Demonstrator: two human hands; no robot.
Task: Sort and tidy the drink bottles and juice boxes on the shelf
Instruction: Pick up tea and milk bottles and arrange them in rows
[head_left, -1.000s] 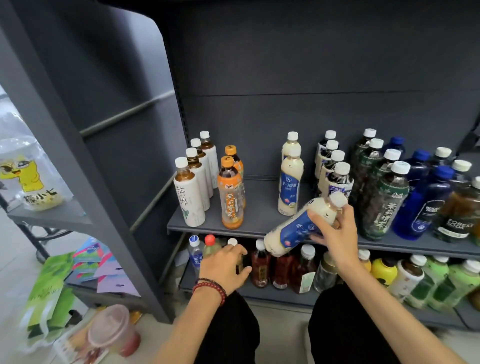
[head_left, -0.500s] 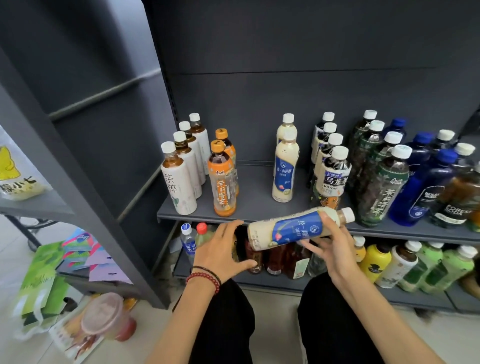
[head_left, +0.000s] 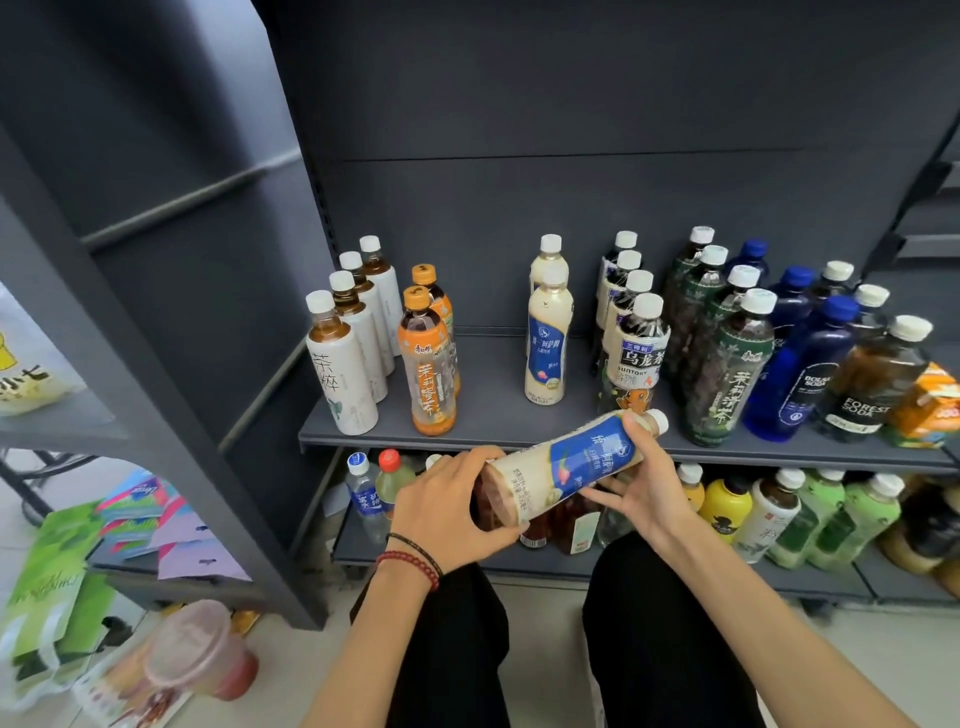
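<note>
Cream plastic bottle with blue label (head_left: 566, 462) held just off the grey metal shelf (head_left: 493, 431), near edge. Long axis sideways, cap far-right. Left hand (head_left: 447, 499) wraps base; right hand (head_left: 644, 483) pinches neck. Matching upright pair (head_left: 548, 348) directly beyond.

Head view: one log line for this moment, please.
left hand: grips cream bottle base | right hand: holds its neck | bottle: tilted, off upper shelf

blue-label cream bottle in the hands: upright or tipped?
The blue-label cream bottle is tipped, almost on its side: white cap up-right, base down-left; left hand grips the base, right hand the neck end.
</note>
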